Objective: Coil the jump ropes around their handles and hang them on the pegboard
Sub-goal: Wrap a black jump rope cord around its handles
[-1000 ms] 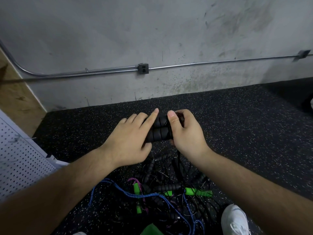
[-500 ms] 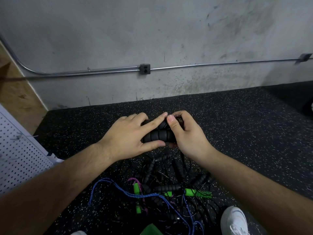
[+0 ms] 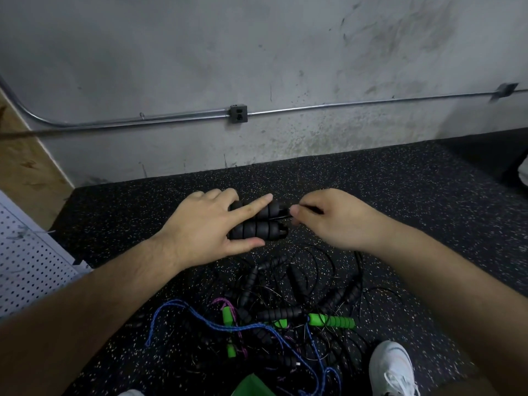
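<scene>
My left hand (image 3: 213, 224) grips two black ribbed foam handles (image 3: 258, 230) held side by side, thumb under them and index finger stretched along the top. Just right of the handles' ends, my right hand (image 3: 328, 220) pinches the thin black rope (image 3: 281, 216) that runs from them. The rope trails down from my right hand toward the floor. Below my hands lies a tangled pile of jump ropes (image 3: 285, 312): black foam handles, green handles (image 3: 331, 320), a blue cord (image 3: 211, 324) and a purple cord. The white pegboard (image 3: 27, 261) shows at the left edge.
A grey concrete wall with a metal conduit (image 3: 343, 105) and outlet box (image 3: 238, 114) stands ahead. The floor is black speckled rubber matting (image 3: 414, 195). My white shoe (image 3: 393, 367) is at the lower right beside the pile. A wooden panel (image 3: 20, 155) borders the left.
My right hand has pulled away to the right from the handles, drawing the black rope out taut. My left hand keeps its grip on the two handles.
</scene>
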A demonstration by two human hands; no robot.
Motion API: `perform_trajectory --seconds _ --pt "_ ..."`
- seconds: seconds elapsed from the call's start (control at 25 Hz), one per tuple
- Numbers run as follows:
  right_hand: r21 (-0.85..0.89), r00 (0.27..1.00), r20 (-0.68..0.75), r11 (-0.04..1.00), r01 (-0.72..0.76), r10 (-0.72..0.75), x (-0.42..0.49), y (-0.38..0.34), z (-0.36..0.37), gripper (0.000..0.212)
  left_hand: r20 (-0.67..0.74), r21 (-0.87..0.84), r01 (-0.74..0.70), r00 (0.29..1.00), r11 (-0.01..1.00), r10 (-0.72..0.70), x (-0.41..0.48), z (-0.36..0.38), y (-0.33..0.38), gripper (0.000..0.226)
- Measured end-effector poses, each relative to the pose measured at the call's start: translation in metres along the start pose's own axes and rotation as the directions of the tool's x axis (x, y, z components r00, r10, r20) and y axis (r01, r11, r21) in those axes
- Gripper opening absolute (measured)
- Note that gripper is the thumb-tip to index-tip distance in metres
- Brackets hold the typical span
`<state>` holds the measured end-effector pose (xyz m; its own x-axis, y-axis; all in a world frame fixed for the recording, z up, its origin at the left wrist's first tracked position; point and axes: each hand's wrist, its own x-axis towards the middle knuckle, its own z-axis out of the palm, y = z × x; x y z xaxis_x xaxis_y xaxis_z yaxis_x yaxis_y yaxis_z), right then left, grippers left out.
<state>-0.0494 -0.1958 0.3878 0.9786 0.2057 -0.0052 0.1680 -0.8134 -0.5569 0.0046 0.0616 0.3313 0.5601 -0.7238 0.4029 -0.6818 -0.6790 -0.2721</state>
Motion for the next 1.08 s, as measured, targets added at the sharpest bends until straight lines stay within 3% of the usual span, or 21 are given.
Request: perform_trajectory --seconds 0.12,0.24,0.32,0.36,0.44,0.56,0.68,0.76,0.88,1.08 --pt "-0.152 0.989 -0.034 0.979 0.135 -0.142 -0.003 -0.005 0.002 0.033 0.002 0.045 -0.020 1.000 0.999 0.020 0.002 0.003 0.004 0.078" --pt "-0.379 0.964 -0.116 0.908 0.180 -0.240 -0.003 -0.006 -0.004 0.034 -0.002 0.028 -0.065 0.998 0.998 0.065 0.004 0.003 0.004 0.077" --pt "-0.376 0.961 -0.129 0.908 0.182 -0.246 0.002 0.003 -0.012 0.032 -0.008 -0.036 -0.126 0.992 0.991 0.126 0.003 -0.001 0.012 0.078" --pt "-0.274 0.968 -0.128 0.946 0.173 -0.214 0.007 0.009 -0.016 0.029 -0.010 -0.094 -0.134 0.991 0.987 0.133 0.002 -0.004 0.018 0.081" --pt "0.127 0.980 -0.123 0.977 0.171 -0.156 0.019 0.022 -0.015 0.025 -0.012 -0.234 -0.063 0.998 0.970 0.062 0.000 -0.012 0.026 0.086" --pt "0.625 0.994 -0.084 0.773 0.110 -0.073 0.029 0.025 0.020 0.028 -0.085 -0.266 0.049 0.994 0.963 -0.074 0.000 -0.024 0.023 0.084" --pt "0.787 0.993 0.108 0.607 -0.115 0.048 0.020 0.010 0.071 0.031 -0.113 -0.140 0.158 0.978 0.977 -0.175 0.002 -0.024 0.010 0.082" --pt "0.768 0.985 0.162 0.618 -0.167 0.066 0.013 -0.003 0.090 0.028 -0.085 -0.014 0.195 0.977 0.981 -0.196 0.002 -0.016 0.000 0.082" --pt "0.599 0.979 0.190 0.781 -0.176 0.075 0.007 -0.021 0.092 0.028 -0.040 0.104 0.229 0.973 0.968 -0.226 0.000 -0.005 -0.014 0.081" --pt "0.278 0.898 0.434 0.939 -0.205 0.067 -0.017 -0.047 0.060 0.031 0.079 0.206 0.226 0.966 0.952 -0.247 -0.005 0.004 -0.026 0.084"
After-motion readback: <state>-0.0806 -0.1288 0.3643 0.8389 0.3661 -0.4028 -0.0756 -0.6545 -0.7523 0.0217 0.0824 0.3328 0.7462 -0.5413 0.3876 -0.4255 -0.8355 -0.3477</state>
